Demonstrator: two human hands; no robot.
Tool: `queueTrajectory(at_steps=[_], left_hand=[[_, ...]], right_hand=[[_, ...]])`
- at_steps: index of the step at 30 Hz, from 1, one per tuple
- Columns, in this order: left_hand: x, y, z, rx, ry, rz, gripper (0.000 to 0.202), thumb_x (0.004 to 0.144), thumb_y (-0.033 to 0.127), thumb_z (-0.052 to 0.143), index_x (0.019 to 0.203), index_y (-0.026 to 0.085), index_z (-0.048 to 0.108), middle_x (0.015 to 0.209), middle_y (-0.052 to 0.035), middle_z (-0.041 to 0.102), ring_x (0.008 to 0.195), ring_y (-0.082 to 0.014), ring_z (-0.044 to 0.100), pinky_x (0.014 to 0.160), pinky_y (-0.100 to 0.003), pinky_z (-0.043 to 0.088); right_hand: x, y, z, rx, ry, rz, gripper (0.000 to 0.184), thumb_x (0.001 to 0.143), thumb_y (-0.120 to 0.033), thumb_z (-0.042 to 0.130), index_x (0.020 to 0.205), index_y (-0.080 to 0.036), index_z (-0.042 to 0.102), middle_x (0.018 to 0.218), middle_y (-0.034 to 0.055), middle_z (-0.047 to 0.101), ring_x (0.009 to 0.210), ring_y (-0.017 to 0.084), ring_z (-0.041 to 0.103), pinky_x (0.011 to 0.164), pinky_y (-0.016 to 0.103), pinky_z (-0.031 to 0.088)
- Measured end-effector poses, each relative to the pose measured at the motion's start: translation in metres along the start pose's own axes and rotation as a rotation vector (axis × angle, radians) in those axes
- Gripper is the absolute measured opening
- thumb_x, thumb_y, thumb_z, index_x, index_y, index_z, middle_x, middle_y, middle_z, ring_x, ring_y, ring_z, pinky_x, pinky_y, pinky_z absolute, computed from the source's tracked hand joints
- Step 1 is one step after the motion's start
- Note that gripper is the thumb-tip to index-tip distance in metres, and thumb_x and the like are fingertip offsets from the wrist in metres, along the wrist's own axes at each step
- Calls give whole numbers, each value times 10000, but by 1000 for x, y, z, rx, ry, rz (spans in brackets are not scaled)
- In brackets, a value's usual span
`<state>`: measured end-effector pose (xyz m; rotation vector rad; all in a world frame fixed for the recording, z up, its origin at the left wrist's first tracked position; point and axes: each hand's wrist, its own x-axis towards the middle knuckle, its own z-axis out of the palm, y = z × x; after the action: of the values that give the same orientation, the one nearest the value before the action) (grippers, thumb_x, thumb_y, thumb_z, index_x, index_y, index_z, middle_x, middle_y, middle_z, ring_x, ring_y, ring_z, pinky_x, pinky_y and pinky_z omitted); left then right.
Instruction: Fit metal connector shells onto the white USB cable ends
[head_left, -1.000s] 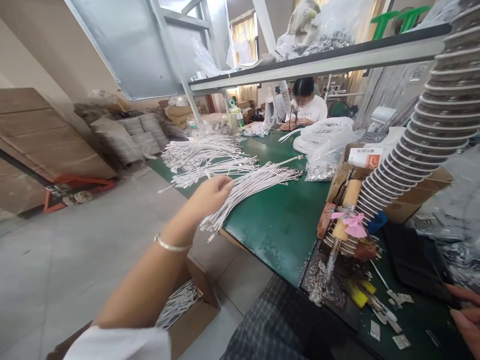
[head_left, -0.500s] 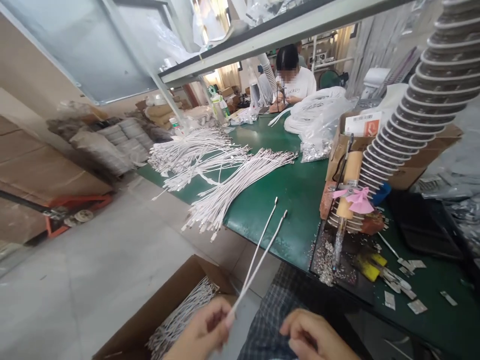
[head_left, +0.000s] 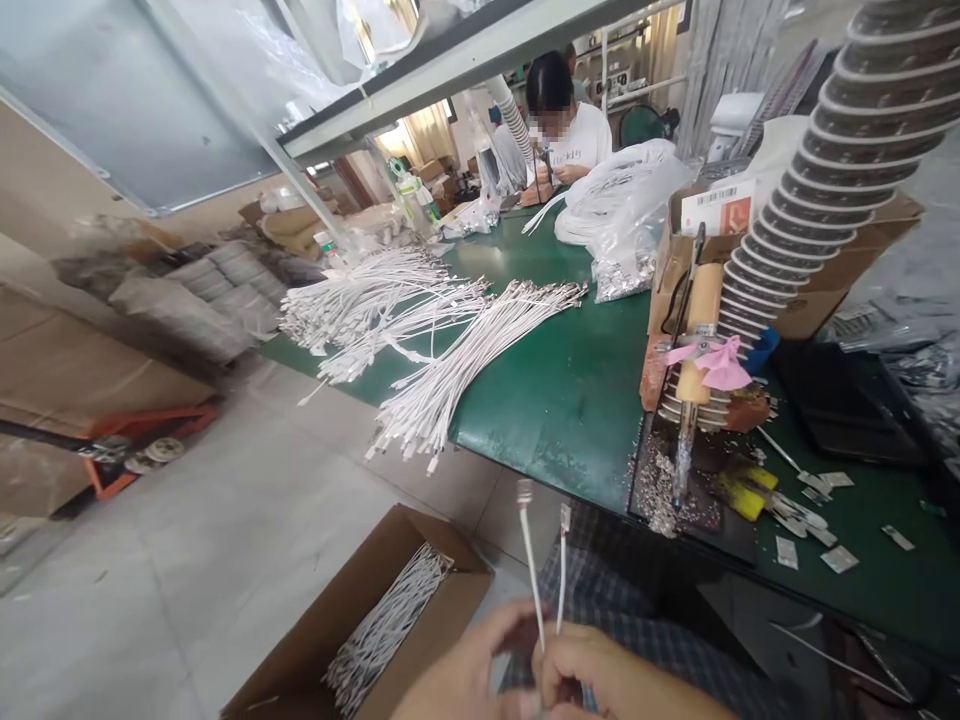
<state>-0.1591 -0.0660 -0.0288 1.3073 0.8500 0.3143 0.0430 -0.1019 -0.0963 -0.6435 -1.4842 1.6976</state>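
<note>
My right hand (head_left: 600, 672) is closed around two thin white cables (head_left: 534, 565) at the bottom of the view. Their small connector ends point upward, away from me. Close beside it on the left, my left hand (head_left: 476, 665) is slightly blurred, its thumb and forefinger apart near the cables. The lower part of the cables is hidden by my hands. Below the bench edge, an open cardboard box (head_left: 300, 618) holds many similar white cables (head_left: 386, 620). Bundles of white cables (head_left: 472, 360) lie on the green bench (head_left: 555, 400).
A soldering iron with a wooden handle (head_left: 703, 300) and pink tie stands on the right, beside a ribbed hose (head_left: 832, 150). Near it lie yellow-handled pliers (head_left: 746, 495) and small metal pieces (head_left: 838, 558). A co-worker (head_left: 574, 130) sits across the bench.
My hands have come together, and the cables have passed from my left hand into my right. The cables now stand more upright and lower in view. The camera view has shifted slightly.
</note>
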Motion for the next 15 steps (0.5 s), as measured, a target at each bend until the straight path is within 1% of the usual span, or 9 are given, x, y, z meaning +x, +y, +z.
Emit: queueTrajectory(at_steps=[1, 3, 4, 5, 7, 9, 11, 12, 15], left_hand=[[9, 3, 3, -73, 28, 57, 735, 778, 602, 764, 1373, 219, 565, 1353, -153, 628, 1243, -315, 582, 1076, -453, 430], [28, 9, 17, -232, 95, 100, 674, 790, 627, 740, 1300, 205, 609, 1245, -153, 685, 1155, -276, 628, 977, -392, 481], [38, 11, 27, -290, 140, 83, 583, 815, 616, 722, 1202, 186, 648, 1069, -128, 734, 993, -226, 673, 869, -338, 506], [47, 12, 38, -328, 155, 52, 512, 843, 628, 682, 1055, 162, 676, 866, -89, 730, 785, -168, 661, 731, -283, 495], [61, 13, 60, -369, 118, 15, 532, 842, 675, 645, 840, 143, 634, 631, -19, 625, 535, -92, 512, 559, -226, 392], [70, 13, 78, -399, 104, 20, 550, 832, 698, 637, 770, 155, 569, 581, 20, 541, 488, -70, 411, 518, -216, 325], [74, 14, 89, -412, 96, 36, 535, 853, 688, 618, 767, 167, 535, 593, 42, 487, 493, -65, 355, 513, -215, 291], [76, 15, 92, -399, 84, 44, 525, 870, 679, 601, 771, 169, 529, 602, 48, 469, 498, -64, 332, 514, -216, 278], [77, 21, 94, -284, 42, 45, 509, 902, 664, 562, 786, 169, 536, 629, 39, 477, 532, -80, 334, 536, -225, 280]], right_hand=[[-5, 1, 2, -14, -20, 1, 398, 875, -553, 627, 698, -197, 597, 822, 13, 561, 706, 120, 519, 651, 247, 454], [-16, 2, 7, -50, -18, 18, 411, 919, -534, 578, 677, -203, 603, 796, 9, 582, 678, 117, 548, 632, 243, 470], [-22, 1, 8, -76, -2, 30, 395, 934, -508, 565, 679, -210, 608, 793, 10, 599, 685, 123, 569, 635, 246, 479], [-28, -1, 7, -105, 20, 44, 361, 938, -475, 567, 689, -217, 617, 801, 12, 617, 703, 131, 590, 647, 251, 489], [-43, -10, 2, -161, 64, 71, 251, 914, -393, 603, 724, -234, 637, 848, 22, 652, 757, 156, 626, 697, 275, 514], [-59, -25, -9, -230, 134, 104, 116, 877, -294, 630, 774, -247, 654, 932, 46, 672, 863, 199, 655, 791, 319, 533], [-75, -43, -22, -353, 267, 132, 86, 874, -214, 605, 814, -253, 653, 1009, 71, 680, 974, 237, 667, 869, 354, 538], [-83, -53, -28, -407, 328, 114, 102, 893, -218, 581, 824, -252, 647, 1027, 78, 685, 976, 236, 674, 844, 339, 548], [-101, -77, -37, -430, 644, 90, 191, 970, -286, 521, 812, -236, 617, 823, 51, 674, 745, 177, 662, 652, 255, 538]])
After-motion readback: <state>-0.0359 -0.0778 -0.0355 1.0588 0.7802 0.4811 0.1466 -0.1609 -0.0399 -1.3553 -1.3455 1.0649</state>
